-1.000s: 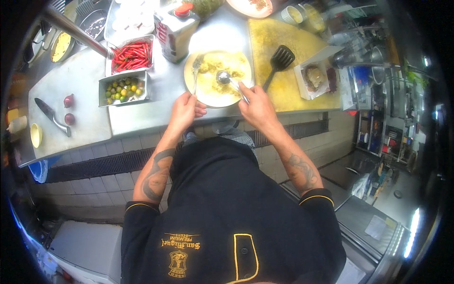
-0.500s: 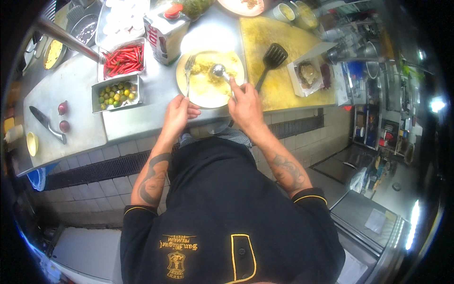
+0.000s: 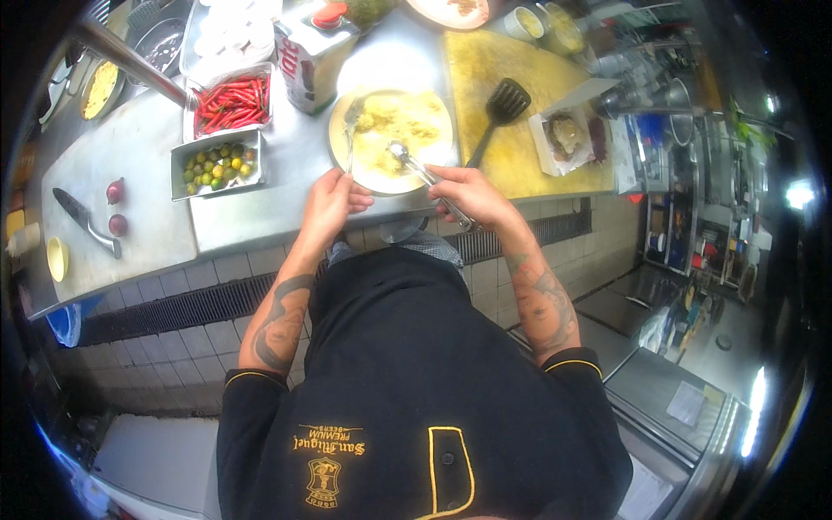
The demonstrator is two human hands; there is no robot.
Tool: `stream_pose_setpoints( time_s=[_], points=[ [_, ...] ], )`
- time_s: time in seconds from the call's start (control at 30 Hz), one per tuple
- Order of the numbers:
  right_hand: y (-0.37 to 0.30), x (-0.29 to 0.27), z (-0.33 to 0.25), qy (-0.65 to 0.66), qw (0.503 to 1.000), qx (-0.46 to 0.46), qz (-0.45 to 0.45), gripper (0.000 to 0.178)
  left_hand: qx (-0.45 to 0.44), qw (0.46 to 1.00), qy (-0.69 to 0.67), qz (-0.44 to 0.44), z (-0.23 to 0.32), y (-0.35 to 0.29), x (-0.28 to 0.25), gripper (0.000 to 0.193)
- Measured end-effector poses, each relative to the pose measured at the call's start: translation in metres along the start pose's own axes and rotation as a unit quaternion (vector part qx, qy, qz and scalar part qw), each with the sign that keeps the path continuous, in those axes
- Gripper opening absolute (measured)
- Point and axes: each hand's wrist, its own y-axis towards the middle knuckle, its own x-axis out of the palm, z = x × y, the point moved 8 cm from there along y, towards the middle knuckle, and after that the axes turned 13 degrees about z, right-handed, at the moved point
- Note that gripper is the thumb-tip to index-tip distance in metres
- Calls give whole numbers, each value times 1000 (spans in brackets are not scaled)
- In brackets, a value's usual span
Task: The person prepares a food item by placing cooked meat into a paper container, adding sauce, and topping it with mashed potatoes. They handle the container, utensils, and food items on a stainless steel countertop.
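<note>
1. Plate (image 3: 431, 108), round and pale, sits on the steel counter (image 3: 251, 217) at about twelve o'clock from the person's chest, touching the near counter edge's inner strip; it carries a flat yellow spread, egg-like, though what it is exactly I cannot tell.
2. The right hand (image 3: 472, 192) is closed around the handle of a metal spoon (image 3: 416, 166). The spoon's long axis runs from the hand at four o'clock up to the bowl at ten o'clock, and the bowl rests on the yellow food near the plate's middle.
3. The left hand (image 3: 331, 201) is curled at the plate's seven o'clock rim, its fingers pinching the lower end of a fork (image 3: 351, 130). The fork's axis runs nearly straight toward twelve o'clock, with its tines on the plate's left part.
4. Both hands lie just below the plate, left and right of its near rim; the right hand's tool reaches further into the centre.
5. At two o'clock from the plate a black slotted spatula (image 3: 501, 108) lies on a yellow cutting board (image 3: 529, 165).
6. At nine o'clock stand a tray of small green and yellow citrus (image 3: 218, 163) and, above it, a tray of red chillies (image 3: 230, 100). A knife (image 3: 85, 222) lies well apart at far left.
</note>
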Motion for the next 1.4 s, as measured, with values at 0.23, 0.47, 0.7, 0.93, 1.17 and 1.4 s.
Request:
stream_pose_setpoints(
  time_s=[0.23,0.47,0.7,0.93,1.17,1.4],
  points=[
    [-33,9,-38,-297,879,-348,137,54,-3,1000,-14,5,-2,2,-1,31],
    [7,-11,-31,-138,983,-16,-123,52,5,1000,-2,10,-4,6,-2,31],
    [6,-36,14,403,873,18,-274,64,-3,1000,-13,-8,0,7,4,34],
    [-35,-128,55,596,785,-79,-152,70,14,997,36,60,1,-4,-2,42],
    [-54,-277,132,458,883,-55,82,52,27,969,93,228,-23,-4,-55,47],
    [1,-333,171,-9,944,-185,272,51,57,948,55,308,-31,-12,-61,46]
  ],
)
